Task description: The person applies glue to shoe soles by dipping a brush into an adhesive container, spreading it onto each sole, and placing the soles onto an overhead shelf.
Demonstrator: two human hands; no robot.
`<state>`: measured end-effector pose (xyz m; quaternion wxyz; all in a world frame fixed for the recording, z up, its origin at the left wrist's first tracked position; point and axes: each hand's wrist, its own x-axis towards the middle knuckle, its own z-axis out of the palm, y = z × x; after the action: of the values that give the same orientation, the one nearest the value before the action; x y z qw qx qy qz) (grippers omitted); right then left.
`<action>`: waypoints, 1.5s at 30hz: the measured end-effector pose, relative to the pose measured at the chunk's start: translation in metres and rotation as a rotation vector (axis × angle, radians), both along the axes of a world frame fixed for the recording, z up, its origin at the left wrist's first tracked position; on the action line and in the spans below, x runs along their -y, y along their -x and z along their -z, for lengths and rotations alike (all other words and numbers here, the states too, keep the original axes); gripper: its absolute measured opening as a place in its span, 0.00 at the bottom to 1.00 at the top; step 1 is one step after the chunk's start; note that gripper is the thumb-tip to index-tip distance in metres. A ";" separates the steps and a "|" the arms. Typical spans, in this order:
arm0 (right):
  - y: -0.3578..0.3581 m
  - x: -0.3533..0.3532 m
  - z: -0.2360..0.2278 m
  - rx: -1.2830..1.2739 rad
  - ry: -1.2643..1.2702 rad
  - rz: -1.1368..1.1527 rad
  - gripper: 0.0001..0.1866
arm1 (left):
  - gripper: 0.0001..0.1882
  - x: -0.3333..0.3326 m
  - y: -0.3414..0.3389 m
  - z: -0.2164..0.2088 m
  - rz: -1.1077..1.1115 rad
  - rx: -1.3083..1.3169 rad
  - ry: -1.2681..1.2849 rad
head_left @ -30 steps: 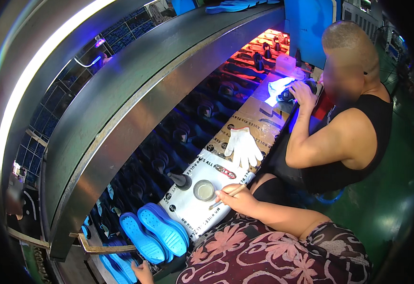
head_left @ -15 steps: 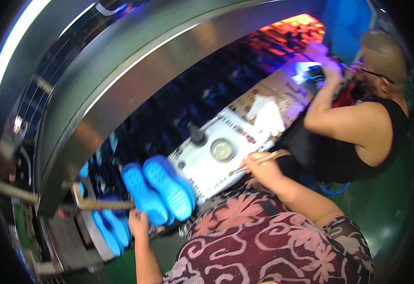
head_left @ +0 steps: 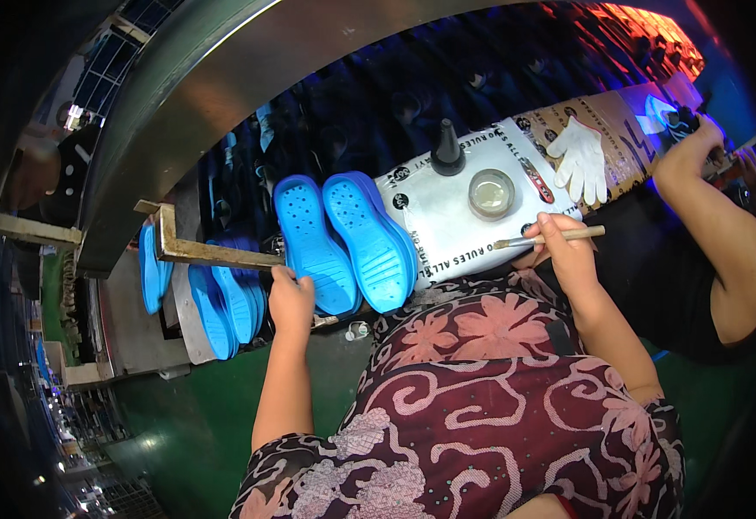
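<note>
My left hand (head_left: 292,303) is closed at the near end of an L-shaped wooden stick (head_left: 214,252), just left of a pair of blue shoe soles (head_left: 386,251). The stick's bent end points away to the left. In my right hand (head_left: 566,253) is a thin paintbrush (head_left: 560,236) with a pale wooden handle, its bristles pointing left above the near edge of a white printed sheet (head_left: 447,227). On the sheet stand a round pot (head_left: 491,194) of pale content and a dark cone-shaped object (head_left: 448,150).
More blue soles (head_left: 236,298) lie to the left. A white glove (head_left: 580,160) and a red cutter (head_left: 538,182) lie right of the pot. A co-worker's arm (head_left: 698,208) reaches in at the right. A metal hood (head_left: 196,95) overhangs the dark conveyor, which glows red far right.
The whole view has swung, so the bench sits further right and higher, and the co-worker's head has left the picture. Both hands keep their holds on stick and brush.
</note>
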<state>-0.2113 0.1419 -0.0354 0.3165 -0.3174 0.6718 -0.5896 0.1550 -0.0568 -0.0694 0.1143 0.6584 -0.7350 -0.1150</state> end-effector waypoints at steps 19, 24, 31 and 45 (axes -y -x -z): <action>-0.020 0.022 -0.067 -0.398 0.424 -0.255 0.14 | 0.24 -0.070 0.117 -0.073 0.249 -1.178 -0.328; -0.031 0.021 -0.062 -0.619 0.398 -0.328 0.12 | 0.26 -0.077 0.138 -0.076 0.323 -1.124 -0.303; -0.030 0.024 -0.053 -0.737 0.450 -0.257 0.10 | 0.26 -0.077 0.143 -0.076 0.414 -1.140 -0.218; -0.026 0.023 -0.056 -0.841 0.379 -0.254 0.08 | 0.24 -0.075 0.144 -0.069 0.479 -1.107 -0.110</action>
<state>-0.1854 0.1186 0.0205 0.0231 -0.6604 0.5780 -0.4788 0.0105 0.0181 -0.0001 0.4165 0.3222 -0.6870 -0.5007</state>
